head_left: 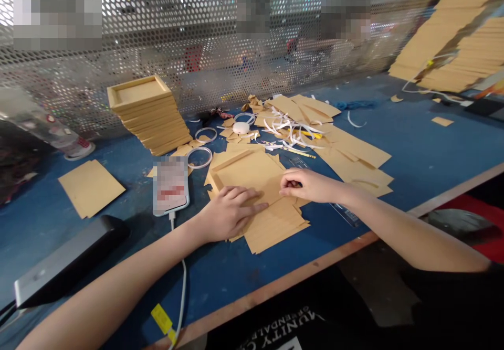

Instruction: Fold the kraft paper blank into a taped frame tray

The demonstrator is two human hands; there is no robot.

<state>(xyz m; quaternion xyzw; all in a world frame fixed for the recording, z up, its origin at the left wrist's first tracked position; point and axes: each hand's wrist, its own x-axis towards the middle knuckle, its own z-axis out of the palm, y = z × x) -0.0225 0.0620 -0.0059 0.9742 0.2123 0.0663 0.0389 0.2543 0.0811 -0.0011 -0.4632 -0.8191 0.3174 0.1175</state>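
Observation:
A partly folded brown cardboard tray (252,171), with raised walls on its far and left sides, lies on a pile of flat brown cardboard pieces (275,229). My left hand (230,211) rests on its near left part, palm down with the fingers stretched out. At the tray's right edge my right hand (301,184) is closed, thumb and fingertips pressed together. Whatever is between those fingertips is too small to make out. White strips (291,129) lie tangled just beyond the tray.
A stack of finished cardboard trays (149,114) stands at the back left. Nearby are a phone (170,184) on a cable, tape rolls (199,157), a black and silver device (71,261) and a clear ruler (346,216). Tall cardboard stacks (444,30) lean at the far right, before a perforated metal screen (212,66).

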